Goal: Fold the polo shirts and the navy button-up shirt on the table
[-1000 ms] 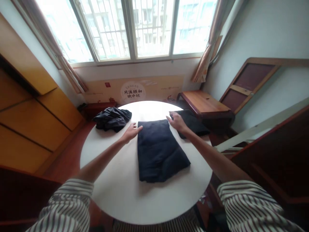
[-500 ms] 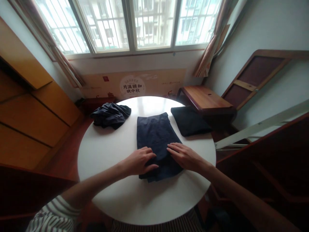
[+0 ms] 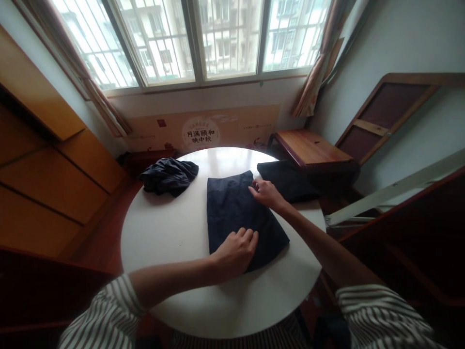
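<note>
A dark navy folded garment (image 3: 232, 208) lies flat in the middle of a round white table (image 3: 163, 228). My left hand (image 3: 238, 249) rests on its lower part, fingers curled down into the fabric and their tips hidden. At the garment's upper right edge is my right hand (image 3: 268, 194), its thumb and bent fingers closed at the fabric there. A crumpled dark garment (image 3: 169, 175) sits at the table's far left. Behind my right hand, a black folded cloth (image 3: 286, 179) lies at the far right.
Beyond the table on the right stands a low wooden table (image 3: 316, 148). A barred window (image 3: 228, 39) and a printed banner (image 3: 232, 127) are straight ahead. Wooden cabinets (image 3: 47, 179) line the left side.
My right hand has moved up along the garment's right edge to near its upper corner. My left hand has shifted right and slightly down, its fingers more curled. The garment's lower right corner lies spread further right.
</note>
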Demonstrator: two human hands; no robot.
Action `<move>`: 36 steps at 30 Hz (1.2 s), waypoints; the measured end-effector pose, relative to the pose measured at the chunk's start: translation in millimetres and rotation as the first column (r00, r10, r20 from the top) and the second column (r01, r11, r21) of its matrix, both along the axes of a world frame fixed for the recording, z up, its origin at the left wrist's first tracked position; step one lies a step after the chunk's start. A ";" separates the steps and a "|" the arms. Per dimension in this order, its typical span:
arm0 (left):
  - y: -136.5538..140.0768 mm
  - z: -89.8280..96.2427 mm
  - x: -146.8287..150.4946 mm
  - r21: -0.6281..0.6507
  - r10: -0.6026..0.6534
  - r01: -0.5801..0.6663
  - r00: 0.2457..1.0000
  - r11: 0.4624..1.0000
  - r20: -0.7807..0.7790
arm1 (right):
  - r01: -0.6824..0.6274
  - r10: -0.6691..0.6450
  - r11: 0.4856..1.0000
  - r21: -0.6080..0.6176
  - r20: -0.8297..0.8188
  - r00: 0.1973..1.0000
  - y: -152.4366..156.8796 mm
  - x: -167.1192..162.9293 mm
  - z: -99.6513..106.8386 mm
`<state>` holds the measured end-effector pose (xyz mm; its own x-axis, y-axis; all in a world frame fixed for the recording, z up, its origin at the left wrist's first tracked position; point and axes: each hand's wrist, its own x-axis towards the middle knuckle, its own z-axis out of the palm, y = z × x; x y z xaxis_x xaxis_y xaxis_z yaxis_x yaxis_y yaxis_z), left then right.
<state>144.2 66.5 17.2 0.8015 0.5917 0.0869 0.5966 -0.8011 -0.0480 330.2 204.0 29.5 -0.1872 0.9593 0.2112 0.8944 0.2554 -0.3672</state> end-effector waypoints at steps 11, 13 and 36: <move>27.2 -14.4 20.0 0.084 0.010 -0.007 0.999 0.996 -0.035 | 0.045 -0.045 0.999 0.022 0.006 0.999 49.1 7.5 -18.1; 27.6 -14.1 24.3 0.111 0.055 -0.055 0.998 0.992 0.002 | 0.009 -0.009 0.998 0.054 0.012 1.000 48.9 0.5 -15.3; 157.7 -1.4 -42.0 -0.124 0.336 -0.317 0.921 0.940 0.196 | 0.048 -0.024 0.994 -0.100 0.229 0.973 68.9 -17.4 -47.1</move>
